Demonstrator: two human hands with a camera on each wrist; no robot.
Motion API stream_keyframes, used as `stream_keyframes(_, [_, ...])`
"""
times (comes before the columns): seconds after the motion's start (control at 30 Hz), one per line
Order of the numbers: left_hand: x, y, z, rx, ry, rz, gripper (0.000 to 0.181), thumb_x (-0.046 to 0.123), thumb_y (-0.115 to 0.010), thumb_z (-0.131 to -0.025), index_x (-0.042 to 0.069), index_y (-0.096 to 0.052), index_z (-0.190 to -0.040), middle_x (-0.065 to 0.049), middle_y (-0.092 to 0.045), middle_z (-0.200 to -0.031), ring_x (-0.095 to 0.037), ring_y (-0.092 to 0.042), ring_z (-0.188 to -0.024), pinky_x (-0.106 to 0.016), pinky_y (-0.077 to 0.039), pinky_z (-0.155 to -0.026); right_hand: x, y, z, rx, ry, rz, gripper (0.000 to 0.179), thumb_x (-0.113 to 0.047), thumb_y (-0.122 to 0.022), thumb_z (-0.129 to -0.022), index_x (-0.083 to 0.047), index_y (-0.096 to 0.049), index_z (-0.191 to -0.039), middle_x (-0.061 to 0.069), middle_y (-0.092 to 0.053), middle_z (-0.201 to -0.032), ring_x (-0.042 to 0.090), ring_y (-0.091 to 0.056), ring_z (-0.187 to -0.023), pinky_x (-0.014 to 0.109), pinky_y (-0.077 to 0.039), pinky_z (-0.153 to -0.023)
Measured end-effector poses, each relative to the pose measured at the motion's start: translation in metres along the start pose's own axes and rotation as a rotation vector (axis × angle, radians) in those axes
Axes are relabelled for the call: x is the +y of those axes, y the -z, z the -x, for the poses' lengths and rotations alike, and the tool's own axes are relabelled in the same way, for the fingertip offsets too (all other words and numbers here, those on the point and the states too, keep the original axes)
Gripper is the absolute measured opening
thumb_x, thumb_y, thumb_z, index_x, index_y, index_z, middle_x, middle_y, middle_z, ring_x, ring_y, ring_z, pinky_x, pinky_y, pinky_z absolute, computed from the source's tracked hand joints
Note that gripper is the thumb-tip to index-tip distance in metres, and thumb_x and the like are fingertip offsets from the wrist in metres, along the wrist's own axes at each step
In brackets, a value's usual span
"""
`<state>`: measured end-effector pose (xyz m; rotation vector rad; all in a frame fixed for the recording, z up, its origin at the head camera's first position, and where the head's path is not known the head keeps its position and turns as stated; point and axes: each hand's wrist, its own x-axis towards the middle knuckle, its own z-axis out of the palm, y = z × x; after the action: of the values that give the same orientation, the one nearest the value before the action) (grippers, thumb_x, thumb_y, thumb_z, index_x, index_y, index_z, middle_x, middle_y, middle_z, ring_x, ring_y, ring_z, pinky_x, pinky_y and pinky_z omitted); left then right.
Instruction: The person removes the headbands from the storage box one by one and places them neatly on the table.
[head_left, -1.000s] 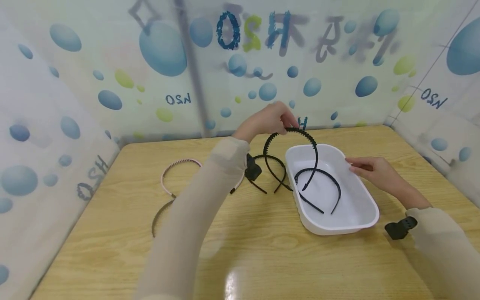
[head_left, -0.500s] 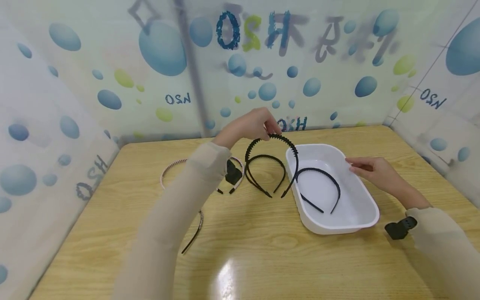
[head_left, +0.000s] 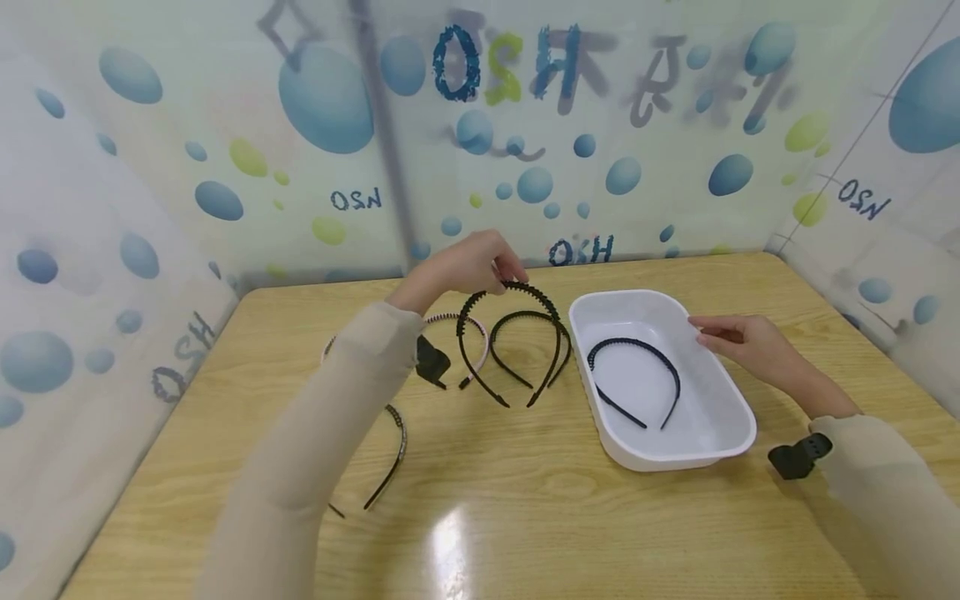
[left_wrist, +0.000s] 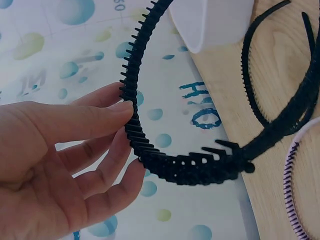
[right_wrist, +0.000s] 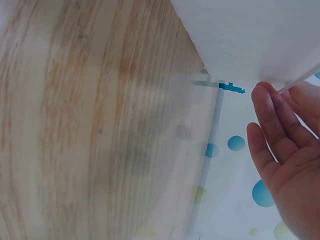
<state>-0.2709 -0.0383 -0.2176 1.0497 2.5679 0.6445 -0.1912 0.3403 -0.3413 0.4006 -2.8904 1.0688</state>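
Observation:
My left hand [head_left: 480,260] pinches a black toothed headband [left_wrist: 131,80] at the top of its arch, thumb on one side and fingers on the other. The headband hangs with its ends down, just left of the white plastic bin [head_left: 705,417]. Behind it a second black headband [head_left: 525,314] lies on the table, partly overlapped in the head view. Another black headband [head_left: 637,341] lies inside the bin. My right hand [head_left: 742,337] grips the bin's right rim between thumb and fingers; in the right wrist view its fingertips [right_wrist: 263,90] are against the outer wall.
A pink headband [head_left: 484,337] with dark ends lies left of the black ones, partly behind my left wrist. Nearer the front is a dark headband [head_left: 403,437], half hidden by my sleeve. A patterned wall [head_left: 622,208] borders the wooden table [head_left: 570,533].
My left hand has carried the black headband leftward and a little down, from over the bin's left edge to beside it. The right hand and bin stay essentially in place.

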Motion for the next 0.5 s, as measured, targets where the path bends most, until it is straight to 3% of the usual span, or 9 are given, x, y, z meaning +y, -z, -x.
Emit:
stream_keyframes(0.07, [-0.003, 0.000, 0.005, 0.001, 0.000, 0.003, 0.030, -0.010, -0.061, -0.081, 0.002, -0.067, -0.108, -0.009, -0.064, -0.105, -0.020, -0.056, -0.098, -0.029, -0.047, -0.083, 0.000, 0.000, 0.000, 0.001, 0.003, -0.002, 0.040, -0.016, -0.055, -0.093, 0.009, -0.052, -0.123, 0.031, -0.052, -0.119, -0.018, -0.044, -0.086, 0.009, -0.045, -0.070])
stream_keyframes(0.13, [-0.005, -0.001, 0.009, -0.001, -0.001, 0.008, 0.030, -0.010, -0.061, -0.081, 0.002, -0.067, -0.108, -0.009, -0.063, -0.104, -0.021, -0.056, -0.098, -0.030, -0.047, -0.083, -0.001, 0.000, 0.000, 0.004, 0.000, 0.004, 0.039, -0.016, -0.055, -0.093, 0.009, -0.052, -0.123, 0.031, -0.053, -0.118, -0.011, -0.049, -0.088, 0.009, -0.045, -0.070])
stream_keyframes(0.23, [-0.010, -0.002, 0.015, -0.004, 0.006, 0.011, 0.029, -0.010, -0.060, -0.082, 0.001, -0.067, -0.108, -0.010, -0.063, -0.105, -0.022, -0.056, -0.099, -0.031, -0.046, -0.084, -0.002, -0.001, 0.001, 0.006, -0.005, 0.017, 0.039, -0.016, -0.055, -0.093, 0.009, -0.052, -0.123, 0.031, -0.053, -0.118, 0.012, -0.058, -0.094, 0.010, -0.045, -0.070])
stream_keyframes(0.33, [-0.015, -0.003, 0.020, -0.007, 0.021, 0.018, 0.030, -0.010, -0.060, -0.081, 0.001, -0.067, -0.108, -0.010, -0.063, -0.106, -0.023, -0.056, -0.100, -0.032, -0.046, -0.084, -0.003, 0.000, 0.000, 0.001, -0.011, 0.025, 0.040, -0.017, -0.054, -0.093, 0.009, -0.051, -0.124, 0.030, -0.052, -0.119, 0.035, -0.055, -0.100, 0.010, -0.046, -0.071])
stream_keyframes(0.4, [-0.019, -0.003, 0.022, -0.009, 0.025, 0.018, 0.030, -0.011, -0.060, -0.081, 0.000, -0.067, -0.108, -0.010, -0.063, -0.107, -0.024, -0.056, -0.101, -0.032, -0.047, -0.085, -0.003, -0.001, 0.000, -0.004, -0.013, 0.024, 0.040, -0.017, -0.054, -0.093, 0.009, -0.051, -0.124, 0.030, -0.052, -0.120, 0.039, -0.053, -0.102, 0.010, -0.046, -0.071])
stream_keyframes(0.5, [-0.024, -0.005, 0.025, -0.017, 0.018, 0.016, 0.031, -0.011, -0.061, -0.080, 0.000, -0.067, -0.108, -0.010, -0.064, -0.107, -0.024, -0.056, -0.100, -0.031, -0.047, -0.084, -0.002, 0.000, 0.000, 0.001, -0.013, 0.026, 0.040, -0.017, -0.054, -0.093, 0.009, -0.052, -0.124, 0.030, -0.052, -0.120, 0.033, -0.055, -0.100, 0.010, -0.046, -0.071])
